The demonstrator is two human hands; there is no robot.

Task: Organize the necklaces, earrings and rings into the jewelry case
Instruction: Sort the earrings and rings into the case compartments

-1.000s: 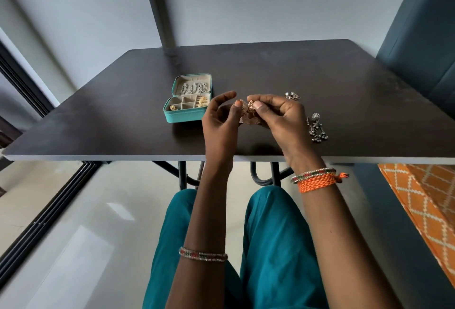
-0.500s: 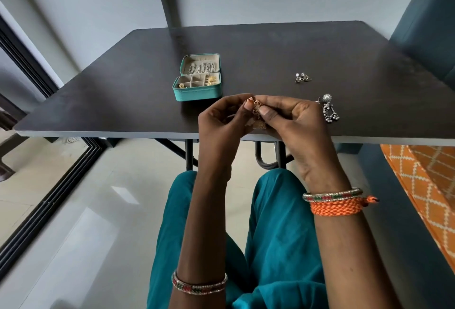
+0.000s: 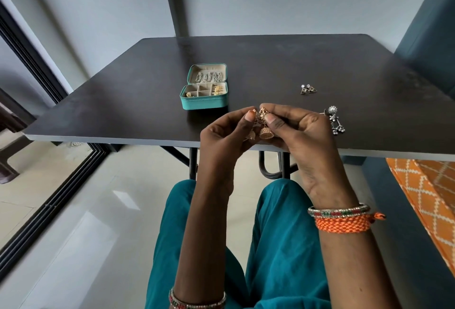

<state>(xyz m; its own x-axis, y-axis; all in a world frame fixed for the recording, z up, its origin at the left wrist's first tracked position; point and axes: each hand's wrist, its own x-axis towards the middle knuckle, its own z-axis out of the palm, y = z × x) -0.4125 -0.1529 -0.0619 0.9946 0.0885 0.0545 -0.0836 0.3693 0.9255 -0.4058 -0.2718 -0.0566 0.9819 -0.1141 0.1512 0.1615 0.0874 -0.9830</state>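
While both hands work just above the near edge of the dark table (image 3: pixel 270 62), the left hand (image 3: pixel 227 134) and right hand (image 3: pixel 299 131) each pinch the gold jhumka earrings (image 3: pixel 264 126) between thumb and fingertips. Likely light, rigid but delicate, with dangling bells that swing; best held at the top stud, not the domes. Teal jewelry case (image 3: pixel 204 103) lies open just ahead-left, some compartments already holding pieces. Silver dangle earring (image 3: pixel 334 120) sits just beside the right hand, small stud pair (image 3: pixel 307 89) farther back. Nothing blocks the path to the case.
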